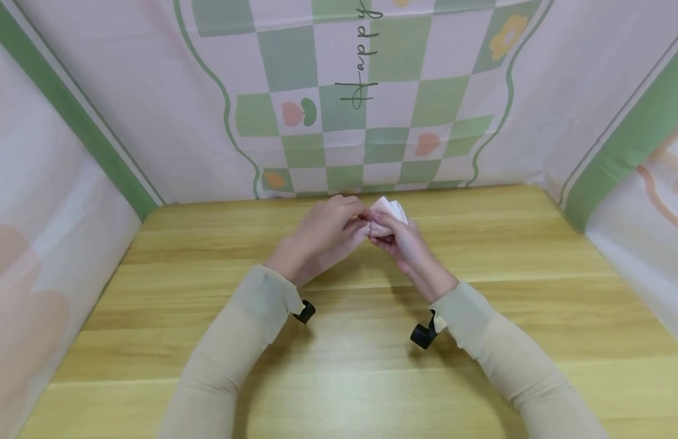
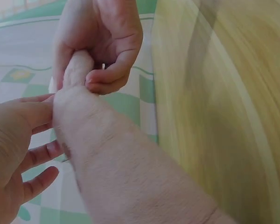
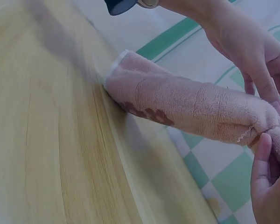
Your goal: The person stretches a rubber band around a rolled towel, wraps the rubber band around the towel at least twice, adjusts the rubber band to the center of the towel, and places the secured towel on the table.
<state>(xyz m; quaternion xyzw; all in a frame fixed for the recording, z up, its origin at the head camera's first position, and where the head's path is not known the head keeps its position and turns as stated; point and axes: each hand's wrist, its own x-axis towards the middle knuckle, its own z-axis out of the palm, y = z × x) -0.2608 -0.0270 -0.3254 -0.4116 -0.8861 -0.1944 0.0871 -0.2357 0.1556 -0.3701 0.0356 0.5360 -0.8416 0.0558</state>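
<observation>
A pink terry towel (image 3: 186, 102) is rolled into a long tube, with dark flower marks near one end and a pinched-in neck near the other. My right hand (image 1: 402, 238) grips it around the neck, and a bunched pale end (image 1: 392, 208) sticks out above that hand. In the left wrist view the right hand (image 2: 105, 32) curls about the narrow part. My left hand (image 1: 330, 228) meets it there, thumb and forefinger pinching at the neck, while its other fingers (image 2: 39, 156) spread apart. From the head, the hands hide most of the roll.
A wooden table (image 1: 339, 378) lies beneath the hands. Behind it hangs a green-and-white checked cloth (image 1: 344, 122), with printed cloth walls (image 1: 53, 183) at the sides. Black wrist cameras (image 1: 424, 335) hang under both sleeves.
</observation>
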